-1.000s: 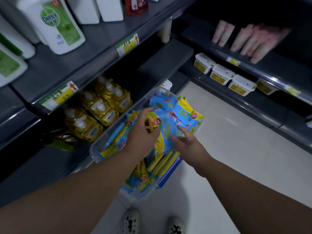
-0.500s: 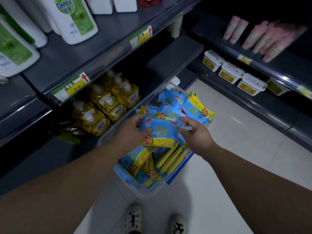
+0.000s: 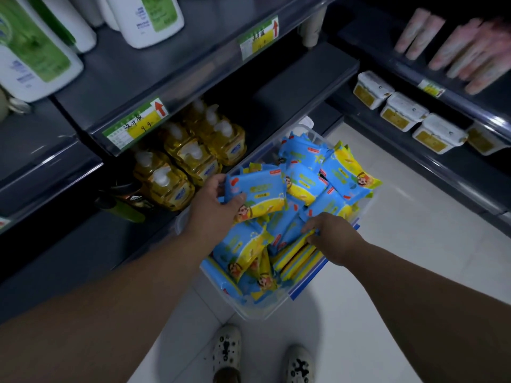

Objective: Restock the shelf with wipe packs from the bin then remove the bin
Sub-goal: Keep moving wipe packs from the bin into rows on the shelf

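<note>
Half a second back both hands shared one pack. Now the left hand has it alone: a blue-and-yellow soft plastic wipe pack, held flat just above the heap, thumb across its near face and fingers curled round its left edge.

The right hand has let go and dropped to the row of packs standing on edge at the near right of the clear plastic bin. Its fingertips sit on their yellow edges. Whether they have pinched one yet, I cannot tell.

The bin is well filled, packs heaped and overlapping, and rests against the shelving with one end out over the floor.

Reading: the pick is done and the hand-off to a single hand frees the other for a second pack — two per trip, probably. The held pack has not gone to the dark grey metal shelf. The open stretch beside the yellow pump bottles looks the likely slot (a guess only).

Restocking looks barely begun — bin removal is far off.
</note>
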Motion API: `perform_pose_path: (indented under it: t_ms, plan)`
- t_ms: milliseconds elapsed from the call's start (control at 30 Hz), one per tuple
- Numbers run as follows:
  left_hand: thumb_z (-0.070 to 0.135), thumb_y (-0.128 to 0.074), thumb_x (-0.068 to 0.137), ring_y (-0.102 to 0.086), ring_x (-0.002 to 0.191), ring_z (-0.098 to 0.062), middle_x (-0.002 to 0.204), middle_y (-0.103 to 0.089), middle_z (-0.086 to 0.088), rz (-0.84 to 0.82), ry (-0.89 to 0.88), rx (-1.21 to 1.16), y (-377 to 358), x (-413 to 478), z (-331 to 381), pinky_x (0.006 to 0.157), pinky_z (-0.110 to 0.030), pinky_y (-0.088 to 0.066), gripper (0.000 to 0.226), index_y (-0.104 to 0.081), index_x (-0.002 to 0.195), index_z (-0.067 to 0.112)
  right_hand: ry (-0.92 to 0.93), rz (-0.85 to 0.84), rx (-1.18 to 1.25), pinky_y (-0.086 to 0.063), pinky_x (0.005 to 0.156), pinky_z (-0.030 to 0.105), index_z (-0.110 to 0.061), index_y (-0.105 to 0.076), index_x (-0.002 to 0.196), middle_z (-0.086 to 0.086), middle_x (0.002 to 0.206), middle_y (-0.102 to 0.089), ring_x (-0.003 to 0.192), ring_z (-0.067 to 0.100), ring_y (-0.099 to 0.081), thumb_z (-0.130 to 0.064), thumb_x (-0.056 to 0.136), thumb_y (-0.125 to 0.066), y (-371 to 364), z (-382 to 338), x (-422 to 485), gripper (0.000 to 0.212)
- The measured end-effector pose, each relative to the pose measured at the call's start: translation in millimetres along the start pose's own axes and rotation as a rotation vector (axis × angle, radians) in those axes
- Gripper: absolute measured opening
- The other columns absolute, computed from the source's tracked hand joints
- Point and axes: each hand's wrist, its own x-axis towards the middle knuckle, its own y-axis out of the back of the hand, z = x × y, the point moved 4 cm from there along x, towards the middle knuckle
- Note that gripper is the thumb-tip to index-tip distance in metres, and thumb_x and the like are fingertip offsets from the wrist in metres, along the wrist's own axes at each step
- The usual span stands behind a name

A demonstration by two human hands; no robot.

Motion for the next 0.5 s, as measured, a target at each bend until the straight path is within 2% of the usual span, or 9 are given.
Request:
perform_pose_path:
  t_ms: [133, 233, 267, 333, 500]
  plan:
    - [0.021, -0.068, 0.088, -0.06, 0.108, -0.018, 0.121, -0.059, 0.0, 0.017, -0.002, 0.013, 5, 0, 1, 0.087, -0.036, -0.054, 0.043, -0.05, 0.127, 0.019, 0.037, 0.023, 0.058, -0.042, 0.085, 0.028, -0.025, -0.068, 0.1, 0.004, 0.111, -0.062, 0.103, 0.022, -0.057, -0.02, 0.087, -0.068, 18, -7, -2, 0.014]
    - [0.023, -0.067, 0.088, -0.059, 0.107, -0.015, 0.117, -0.058, 0.005, 0.066, -0.026, 0.016, 12, -5, 16, 0.091, -0.036, -0.053, 0.047, -0.047, 0.13, 0.018, -0.019, 0.014, 0.344, -0.046, 0.069, 0.027, -0.027, -0.066, 0.085, 0.003, 0.086, -0.064, 0.08, 0.023, -0.058, -0.017, 0.084, -0.071, 42, -10, -10, 0.011]
    - [0.025, -0.067, 0.089, -0.058, 0.106, -0.015, 0.116, -0.056, 0.006, 0.087, -0.034, 0.02, 15, -7, 23, 0.09, -0.035, -0.052, 0.048, -0.047, 0.131, 0.018, -0.035, 0.012, 0.435, -0.045, 0.064, 0.024, -0.026, -0.067, 0.084, 0.0, 0.084, -0.062, 0.077, 0.019, -0.057, -0.016, 0.085, -0.071, 52, -11, -14, 0.011]
    - [0.025, -0.065, 0.09, -0.057, 0.104, -0.015, 0.115, -0.054, 0.006, 0.125, -0.05, 0.013, 20, -14, 40, 0.086, -0.033, -0.051, 0.046, -0.046, 0.131, 0.018, -0.074, 0.003, 0.593, -0.046, 0.058, 0.021, -0.021, -0.066, 0.092, -0.002, 0.094, -0.06, 0.077, 0.014, -0.056, -0.017, 0.088, -0.069, 72, -14, -26, 0.006]
    - [0.025, -0.064, 0.091, -0.057, 0.098, -0.016, 0.113, -0.054, 0.005, 0.205, -0.128, 0.024, 36, -38, 96, 0.072, -0.026, -0.046, 0.039, -0.047, 0.126, 0.017, -0.177, 0.009, 0.955, -0.06, 0.068, 0.036, -0.021, -0.062, 0.09, -0.002, 0.09, -0.061, 0.07, 0.012, -0.043, -0.022, 0.093, -0.062, 131, -30, -63, 0.003]
